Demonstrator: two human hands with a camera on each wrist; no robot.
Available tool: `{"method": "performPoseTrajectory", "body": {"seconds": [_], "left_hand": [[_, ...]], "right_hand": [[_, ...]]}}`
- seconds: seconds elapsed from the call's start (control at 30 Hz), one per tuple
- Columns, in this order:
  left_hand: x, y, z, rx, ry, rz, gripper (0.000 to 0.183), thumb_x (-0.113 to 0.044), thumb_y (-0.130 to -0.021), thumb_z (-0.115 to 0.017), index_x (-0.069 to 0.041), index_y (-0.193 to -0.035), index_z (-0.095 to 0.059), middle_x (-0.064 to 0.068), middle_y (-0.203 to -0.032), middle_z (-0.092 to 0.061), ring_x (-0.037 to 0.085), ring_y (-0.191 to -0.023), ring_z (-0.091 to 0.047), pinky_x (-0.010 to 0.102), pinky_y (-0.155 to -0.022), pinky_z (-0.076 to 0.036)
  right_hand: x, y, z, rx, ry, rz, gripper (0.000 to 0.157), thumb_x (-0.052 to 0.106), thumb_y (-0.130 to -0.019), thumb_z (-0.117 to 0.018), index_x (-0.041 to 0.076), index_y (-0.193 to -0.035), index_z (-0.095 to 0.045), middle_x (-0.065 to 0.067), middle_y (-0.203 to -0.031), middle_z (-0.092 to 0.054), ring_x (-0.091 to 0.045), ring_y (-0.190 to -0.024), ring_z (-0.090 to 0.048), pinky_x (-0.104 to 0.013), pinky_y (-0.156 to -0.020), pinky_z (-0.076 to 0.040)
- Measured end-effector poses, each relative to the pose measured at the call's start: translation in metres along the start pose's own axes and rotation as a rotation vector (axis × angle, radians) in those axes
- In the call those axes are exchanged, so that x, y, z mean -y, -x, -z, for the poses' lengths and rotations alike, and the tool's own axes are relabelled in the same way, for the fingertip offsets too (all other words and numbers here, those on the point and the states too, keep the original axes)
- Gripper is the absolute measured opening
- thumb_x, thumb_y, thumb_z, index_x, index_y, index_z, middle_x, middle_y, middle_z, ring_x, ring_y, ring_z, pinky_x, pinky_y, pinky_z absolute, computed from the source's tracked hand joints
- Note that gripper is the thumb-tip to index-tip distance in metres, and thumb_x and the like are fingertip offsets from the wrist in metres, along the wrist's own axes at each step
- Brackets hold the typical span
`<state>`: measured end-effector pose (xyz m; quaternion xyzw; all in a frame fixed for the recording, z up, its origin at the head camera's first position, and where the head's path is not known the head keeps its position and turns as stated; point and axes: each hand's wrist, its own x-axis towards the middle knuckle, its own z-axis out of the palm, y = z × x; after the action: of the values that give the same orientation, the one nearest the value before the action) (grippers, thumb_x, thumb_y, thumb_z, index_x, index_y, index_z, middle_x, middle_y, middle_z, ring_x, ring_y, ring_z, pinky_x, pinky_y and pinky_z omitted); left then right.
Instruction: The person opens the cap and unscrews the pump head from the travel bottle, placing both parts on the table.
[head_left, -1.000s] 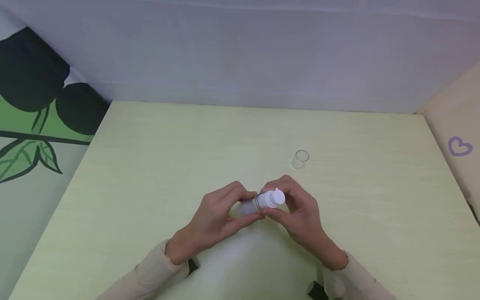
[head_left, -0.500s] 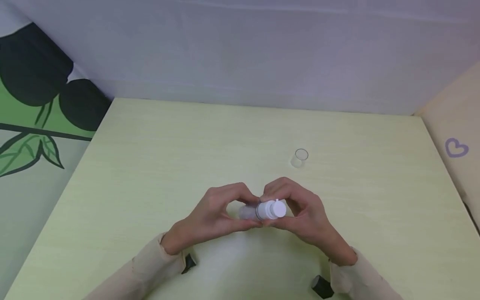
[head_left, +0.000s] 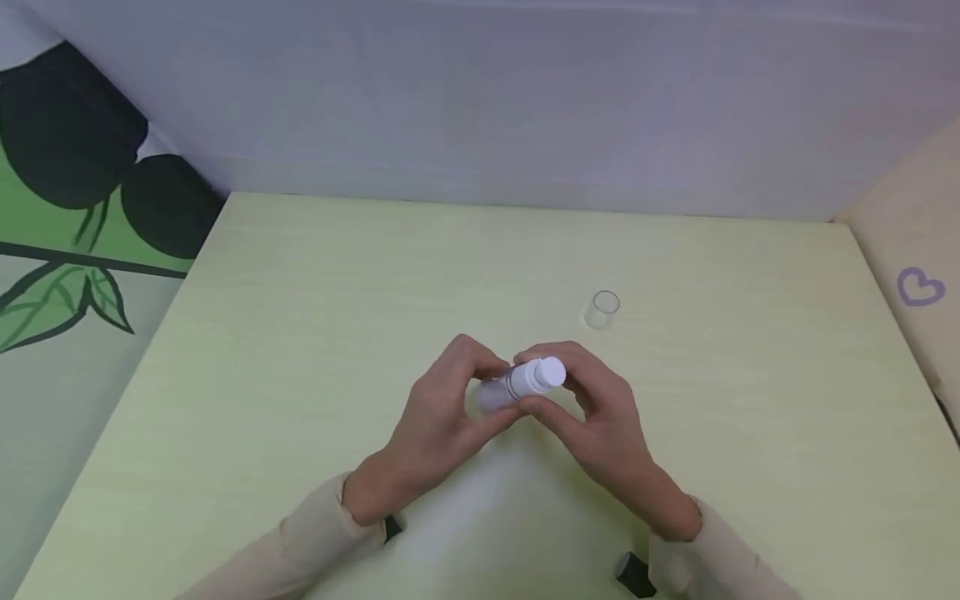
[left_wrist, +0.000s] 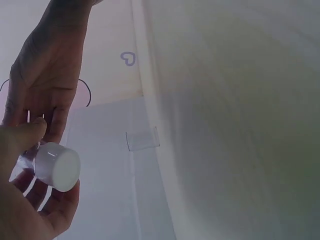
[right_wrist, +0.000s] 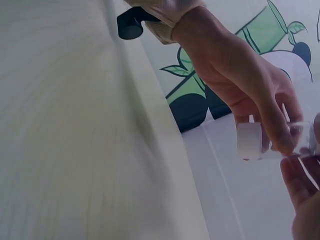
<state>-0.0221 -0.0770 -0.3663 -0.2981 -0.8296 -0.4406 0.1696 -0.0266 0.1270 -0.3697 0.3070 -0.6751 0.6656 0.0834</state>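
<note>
A small pump bottle (head_left: 523, 382) with a white head, a dark ring and a see-through body is held tilted over the table. My left hand (head_left: 442, 412) grips its body between thumb and fingers. At the head end, my right hand (head_left: 600, 412) pinches it near the ring, thumb in front. In the left wrist view, the bottle's round white base (left_wrist: 62, 170) faces the camera among the fingers. The right wrist view shows that white end (right_wrist: 248, 141) with a clear part beyond it, partly covered by fingers. Behind the right hand stands a clear cylindrical cap (head_left: 602, 310).
The pale table (head_left: 337, 275) meets a light cloth backdrop (head_left: 480, 100). On the left is a panel with green and black drawings (head_left: 67, 208); the right wall carries a purple heart (head_left: 921, 287). Dark wrist devices (head_left: 634, 575) sit under both sleeves.
Both hands dip slightly toward me with the bottle, then rise back a little farther away. The bottle's head tilts with them. Both hands keep their hold; the clear cap stays put.
</note>
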Motion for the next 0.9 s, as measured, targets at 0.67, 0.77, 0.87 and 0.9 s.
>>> {"method": "performPoseTrajectory", "body": {"seconds": [0.67, 0.77, 0.87, 0.9], "left_hand": [[-0.002, -0.003, 0.009, 0.242, 0.07, -0.035, 0.034, -0.012, -0.093, -0.079, -0.002, -0.123, -0.067, 0.004, -0.113, -0.077, 0.013, -0.1, -0.072, 0.027, -0.089, -0.061], [0.002, -0.004, 0.01, 0.307, 0.143, -0.041, 0.029, -0.012, -0.093, -0.079, -0.006, -0.12, -0.069, 0.001, -0.11, -0.077, 0.009, -0.097, -0.071, 0.026, -0.088, -0.06], [0.007, -0.004, 0.012, 0.401, 0.246, 0.009, 0.022, -0.012, -0.092, -0.08, -0.01, -0.113, -0.071, -0.002, -0.103, -0.077, 0.005, -0.092, -0.07, 0.026, -0.086, -0.06], [0.009, -0.004, 0.013, 0.43, 0.278, 0.031, 0.02, -0.013, -0.092, -0.08, -0.011, -0.11, -0.071, -0.004, -0.099, -0.077, 0.004, -0.088, -0.068, 0.026, -0.083, -0.06]], "right_hand": [[-0.009, -0.005, 0.005, -0.042, 0.029, 0.23, 0.029, 0.017, -0.089, -0.084, -0.004, -0.106, -0.074, -0.014, -0.099, -0.074, -0.016, -0.095, -0.068, -0.021, -0.09, -0.057], [-0.011, -0.006, 0.009, 0.028, 0.011, 0.273, 0.029, 0.017, -0.088, -0.085, -0.002, -0.107, -0.074, -0.012, -0.099, -0.073, -0.017, -0.096, -0.067, -0.023, -0.091, -0.057], [-0.012, -0.007, 0.012, 0.108, 0.01, 0.329, 0.029, 0.016, -0.087, -0.086, 0.001, -0.11, -0.075, -0.012, -0.099, -0.074, -0.019, -0.097, -0.066, -0.025, -0.094, -0.055], [-0.011, -0.008, 0.013, 0.135, 0.009, 0.339, 0.03, 0.015, -0.087, -0.086, 0.001, -0.111, -0.075, -0.011, -0.1, -0.074, -0.02, -0.098, -0.066, -0.026, -0.096, -0.054]]}}
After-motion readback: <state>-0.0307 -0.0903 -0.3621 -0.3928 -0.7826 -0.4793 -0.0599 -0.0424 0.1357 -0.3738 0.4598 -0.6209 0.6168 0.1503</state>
